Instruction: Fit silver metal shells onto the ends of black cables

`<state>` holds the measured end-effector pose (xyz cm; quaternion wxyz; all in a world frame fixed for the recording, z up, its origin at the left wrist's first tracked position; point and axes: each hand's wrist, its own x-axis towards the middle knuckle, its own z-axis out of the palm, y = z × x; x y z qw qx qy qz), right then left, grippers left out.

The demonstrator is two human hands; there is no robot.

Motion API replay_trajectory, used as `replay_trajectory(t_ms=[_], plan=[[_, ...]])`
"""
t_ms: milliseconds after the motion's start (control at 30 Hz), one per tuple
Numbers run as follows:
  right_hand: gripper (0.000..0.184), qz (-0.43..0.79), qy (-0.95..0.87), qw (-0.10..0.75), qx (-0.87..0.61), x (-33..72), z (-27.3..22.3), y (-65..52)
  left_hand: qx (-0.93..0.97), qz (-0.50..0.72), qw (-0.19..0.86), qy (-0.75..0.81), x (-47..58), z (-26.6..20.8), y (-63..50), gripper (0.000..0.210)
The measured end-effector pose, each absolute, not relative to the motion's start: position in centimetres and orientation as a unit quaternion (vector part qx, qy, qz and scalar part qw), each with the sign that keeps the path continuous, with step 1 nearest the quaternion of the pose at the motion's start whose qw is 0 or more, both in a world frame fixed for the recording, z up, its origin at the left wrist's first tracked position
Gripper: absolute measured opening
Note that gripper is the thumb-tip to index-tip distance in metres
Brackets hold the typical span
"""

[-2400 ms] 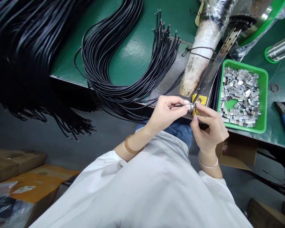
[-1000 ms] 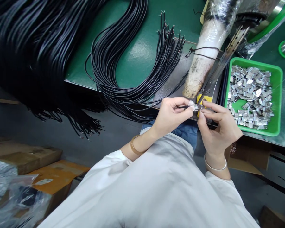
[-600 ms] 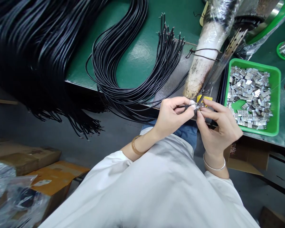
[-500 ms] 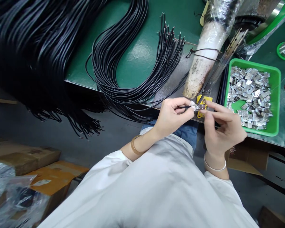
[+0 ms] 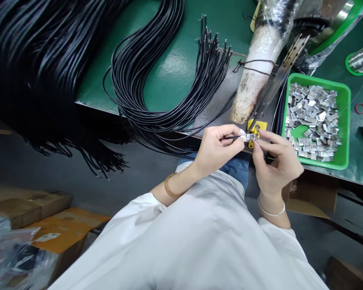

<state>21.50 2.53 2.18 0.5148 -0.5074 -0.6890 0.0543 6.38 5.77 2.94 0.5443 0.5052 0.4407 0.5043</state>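
Green worktop fills the upper part of our view, with a thick coil of black cables lying across it and spilling over the near edge. Over the front edge, near a yellow piece, our left hand pinches a single black cable between thumb and forefinger, right where it meets a small metal connector. That connector sits between our two hands, just past the left fingertips. Our right hand holds its thumb and forefinger close together at the connector's far end; we cannot tell whether they press on it or only stand beside it. To the right, a green tray holds a loose heap of small metal parts, and above our hands a white tube points down toward them. We judge the step in hand to be fine fingertip work at the cable's connector end; the next move, we think, calls for a steady left pinch and a light, exact right touch
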Motion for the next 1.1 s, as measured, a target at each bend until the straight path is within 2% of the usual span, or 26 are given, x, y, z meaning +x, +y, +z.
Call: replay_trajectory(t_ms=[467, 800, 967, 1100], plan=[[0.022, 0.029, -0.716, 0.498, -0.488, 21.2, 2.7, 3.5, 0.567, 0.518, 0.443, 0.462, 6.2, 2.6, 5.7, 0.012], [0.024, 0.039, -0.722, 0.499, -0.478, 21.5, 2.0, 2.9, 0.519, 0.479, 0.533, 0.466, 6.2, 2.4, 5.7, 0.011], [0.023, 0.012, -0.737, 0.482, -0.474, 21.9, 1.9, 3.0, 0.496, 0.466, 0.612, 0.403, 5.7, 2.9, 6.1, 0.014], [0.011, 0.045, -0.729, 0.488, -0.477, 22.4, 1.5, 2.9, 0.490, 0.440, 0.654, 0.372, 4.9, 3.3, 5.8, 0.020]])
